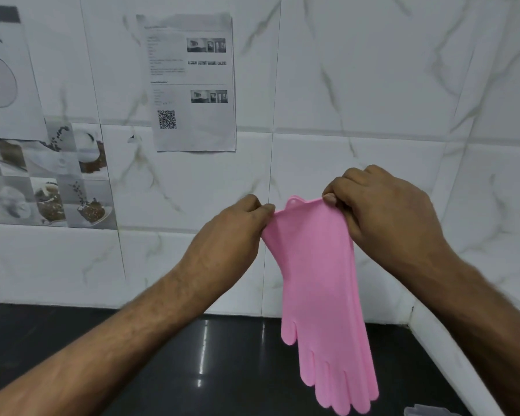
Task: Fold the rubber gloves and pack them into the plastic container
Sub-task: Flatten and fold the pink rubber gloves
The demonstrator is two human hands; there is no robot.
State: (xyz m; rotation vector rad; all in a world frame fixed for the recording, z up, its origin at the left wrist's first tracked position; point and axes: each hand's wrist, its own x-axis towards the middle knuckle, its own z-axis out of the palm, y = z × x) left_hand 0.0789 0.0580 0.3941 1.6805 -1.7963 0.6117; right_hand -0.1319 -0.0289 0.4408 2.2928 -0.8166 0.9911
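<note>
Readable writing: a big "3" in a circle on the far-left wall sheet (3, 76); the printed page (192, 82) with a QR code is too blurred to read. Left hand (231, 232) and right hand (385, 214) each pinch a cuff corner of the pink gloves (321, 283), held up above the black counter (162, 355). Long axis near vertical, fingers pointing down, slightly right; a clear plastic container (430, 411) corner shows bottom right.

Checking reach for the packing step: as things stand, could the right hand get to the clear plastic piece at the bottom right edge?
Probably yes, but not freely: the right hand is pinching the pink gloves by the cuff, and the plastic piece is mostly out of frame.
</note>
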